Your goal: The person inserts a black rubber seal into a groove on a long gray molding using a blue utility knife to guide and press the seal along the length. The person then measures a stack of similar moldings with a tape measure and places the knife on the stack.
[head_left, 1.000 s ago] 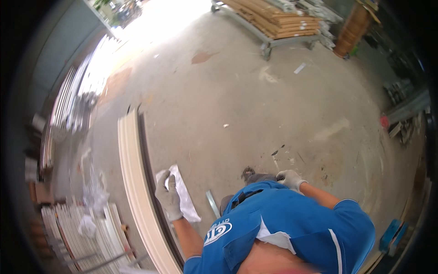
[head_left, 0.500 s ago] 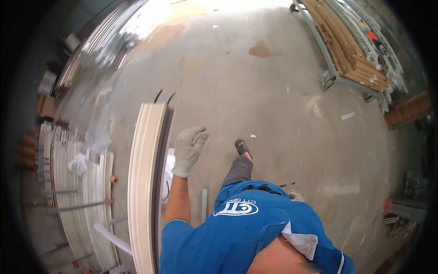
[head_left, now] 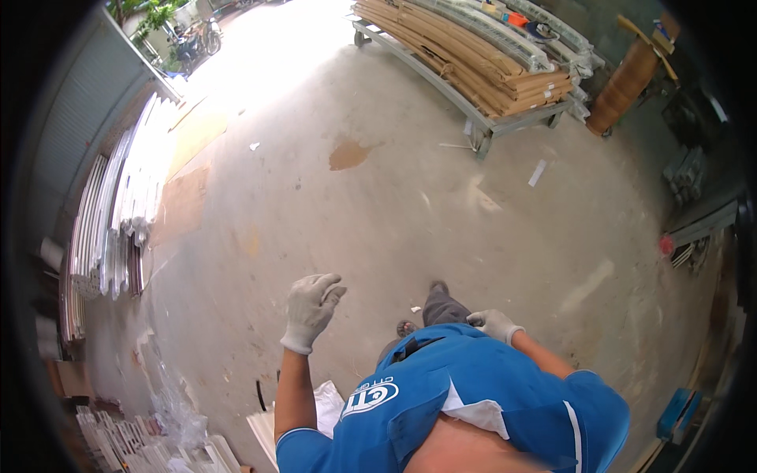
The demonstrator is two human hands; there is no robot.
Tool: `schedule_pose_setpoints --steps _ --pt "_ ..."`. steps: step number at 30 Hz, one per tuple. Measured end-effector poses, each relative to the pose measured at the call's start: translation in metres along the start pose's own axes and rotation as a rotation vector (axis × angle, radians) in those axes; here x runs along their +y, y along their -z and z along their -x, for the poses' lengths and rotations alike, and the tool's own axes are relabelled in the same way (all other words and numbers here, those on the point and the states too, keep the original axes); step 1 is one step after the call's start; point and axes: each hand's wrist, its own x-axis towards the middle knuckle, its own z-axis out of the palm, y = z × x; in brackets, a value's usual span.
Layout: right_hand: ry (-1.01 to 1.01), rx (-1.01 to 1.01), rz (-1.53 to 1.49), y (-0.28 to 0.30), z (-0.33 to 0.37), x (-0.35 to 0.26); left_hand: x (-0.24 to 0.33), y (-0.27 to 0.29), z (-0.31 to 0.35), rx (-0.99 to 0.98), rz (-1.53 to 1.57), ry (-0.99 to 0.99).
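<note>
My left hand (head_left: 310, 312), in a pale grey work glove, is held out over the concrete floor. Its fingers bend loosely, with the thumb apart, and nothing is in it. My right hand (head_left: 497, 325), gloved the same way, hangs by the hem of my blue shirt (head_left: 441, 370). Its fingers are loosely bent and partly hidden, and I see no object in them. Behind my left forearm, low in the view, shows the end of a cream profile strip (head_left: 262, 435) beside white sheeting (head_left: 328, 406). Neither hand touches it.
A metal trolley (head_left: 505, 124) loaded with brown wrapped lengths (head_left: 465, 63) stands ahead to the right. Long profiles (head_left: 102, 213) are stacked along the left wall. More strips (head_left: 134, 441) and clear plastic (head_left: 177, 414) lie at lower left. A white scrap (head_left: 537, 173) lies on the floor.
My view has swung right and forward, so the cream strip has slid to the lower edge. The trolley sits nearer the middle. My right hand has come more fully into sight.
</note>
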Motion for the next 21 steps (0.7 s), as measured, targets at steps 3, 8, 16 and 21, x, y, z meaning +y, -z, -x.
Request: schedule_pose_setpoints --steps 3,8,16,21 --pt "0.077 -0.058 0.088 0.015 -0.059 -0.041 -0.036 -0.01 -0.047 -0.123 -0.011 -0.029" --pt "0.161 -0.088 0.158 0.049 -0.178 -0.115 -0.136 -0.051 -0.097 -0.277 -0.09 0.164" --pt "0.274 -0.449 0.621 0.079 -0.367 -0.283 -0.24 -0.058 -0.055 -0.21 0.172 0.876" --pt "0.261 -0.659 0.792 0.03 -0.443 -0.41 -0.317 -0.043 0.015 -0.094 0.283 1.306"
